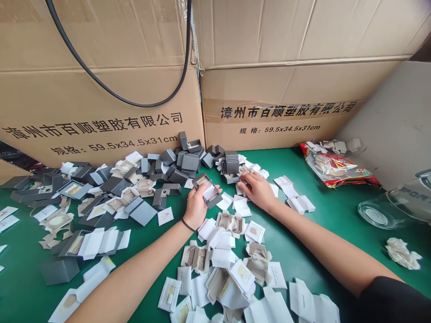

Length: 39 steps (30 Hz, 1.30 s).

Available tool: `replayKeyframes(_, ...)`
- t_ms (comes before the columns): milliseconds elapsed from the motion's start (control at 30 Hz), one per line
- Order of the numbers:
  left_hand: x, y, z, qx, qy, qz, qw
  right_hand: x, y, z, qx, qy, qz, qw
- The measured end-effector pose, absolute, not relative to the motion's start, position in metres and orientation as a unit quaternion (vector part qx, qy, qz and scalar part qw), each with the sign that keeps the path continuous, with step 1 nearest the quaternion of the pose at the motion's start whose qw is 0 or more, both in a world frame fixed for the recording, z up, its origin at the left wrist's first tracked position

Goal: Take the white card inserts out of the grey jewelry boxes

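Note:
My left hand (pixel 196 207), with a black band at its wrist, grips a small dark grey jewellery box (pixel 210 194). The box is tilted, and its pale inside faces up. To the right, my right hand (pixel 257 190) reaches down with bent fingers beside a little stack of dark boxes (pixel 231 165) and white card pieces (pixel 254 167). What its fingertips close on, if anything, is hidden. Below and between my arms lies a heap of folded white card inserts (pixel 224 255), some torn or stained.
Many dark grey boxes (pixel 111 186) and inserts are piled on the green table (pixel 141 269) at left. Big cardboard cartons (pixel 101 89) wall off the back; a black cable (pixel 144 105) hangs there. At right are a red snack bag (pixel 340 163), clear jug (pixel 400 202) and crumpled tissue (pixel 402 253).

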<state>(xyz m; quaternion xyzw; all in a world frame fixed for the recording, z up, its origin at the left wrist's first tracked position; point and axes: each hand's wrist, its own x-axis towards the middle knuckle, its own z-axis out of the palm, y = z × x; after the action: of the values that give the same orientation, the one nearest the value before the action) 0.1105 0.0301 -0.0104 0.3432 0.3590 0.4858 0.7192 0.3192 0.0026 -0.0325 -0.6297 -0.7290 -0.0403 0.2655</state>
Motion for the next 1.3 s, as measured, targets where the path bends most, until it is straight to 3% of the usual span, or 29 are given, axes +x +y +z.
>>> replayKeyframes(133,0.111,0.030,-0.010,0.352,0.362,0.482,0.716,0.318,0.004,-0.032,-0.582,-0.764,-0.026,0.278)
replayKeyframes(333,0.112,0.029,-0.010,0.345,0.381,0.477,0.713,0.317,0.003,-0.025,-0.534,-0.744,0.057,0.398)
replayKeyframes(433,0.111,0.030,-0.010,0.352,0.380,0.474,0.712,0.319,0.005,-0.022,-0.588,-0.674,0.031,0.446)
replayKeyframes(533,0.111,0.030,-0.011,0.355,0.379,0.473,0.712,0.325,0.010,-0.026,-0.683,-0.616,-0.021,0.391)
replayKeyframes(667,0.111,0.029,-0.010,0.357,0.376,0.473,0.712,0.335,0.018,-0.032,-0.703,-0.659,0.031,0.264)
replayKeyframes(767,0.112,0.029,-0.010,0.359,0.375,0.472,0.713,0.338,0.021,-0.034,-0.669,-0.684,0.057,0.285)
replayKeyframes(1000,0.111,0.028,-0.008,0.361,0.374,0.470,0.713,0.334,0.017,-0.036,-0.613,-0.668,0.041,0.420)
replayKeyframes(1300,0.111,0.029,-0.009,0.369,0.374,0.458,0.718,0.326,0.013,-0.028,-0.628,-0.706,0.037,0.326)
